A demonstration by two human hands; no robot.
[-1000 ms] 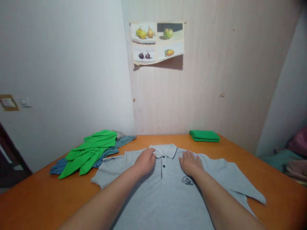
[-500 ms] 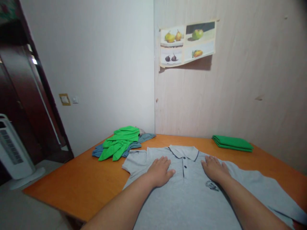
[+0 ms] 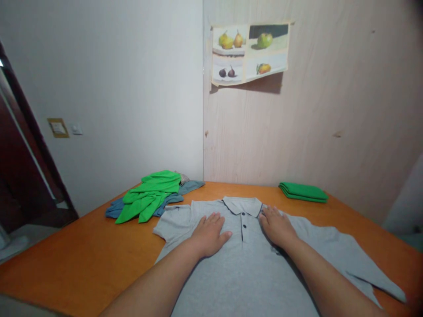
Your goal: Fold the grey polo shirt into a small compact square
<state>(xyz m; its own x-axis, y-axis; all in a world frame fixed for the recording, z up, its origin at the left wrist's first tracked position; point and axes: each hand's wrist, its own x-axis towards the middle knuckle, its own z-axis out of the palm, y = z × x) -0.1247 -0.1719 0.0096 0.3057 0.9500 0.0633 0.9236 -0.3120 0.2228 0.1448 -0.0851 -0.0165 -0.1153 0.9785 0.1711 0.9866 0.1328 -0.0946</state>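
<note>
A grey polo shirt (image 3: 244,273) lies front side up, its collar (image 3: 243,205) at the far end and two dark buttons on the placket. My left hand (image 3: 209,234) rests flat on the left chest of the shirt, fingers stretched out. On the other side of the placket, my right hand (image 3: 276,226) lies flat near the collar and shoulder, also holding nothing. My right wrist partly covers the dark chest print. The left sleeve is short and bunched, while the right sleeve spreads toward the table's right edge. The shirt's lower end is out of view.
An orange table (image 3: 82,259) carries the shirt. A loose heap of bright green cloth (image 3: 152,193) over blue-grey cloth (image 3: 114,208) sits at the back left. A folded green cloth (image 3: 304,192) lies at the back right. Walls with a fruit poster (image 3: 249,53) stand behind.
My right hand has slid up the shirt toward the collar, covering more of the chest print. My left hand stays flat in about the same spot. The view has turned slightly right.
</note>
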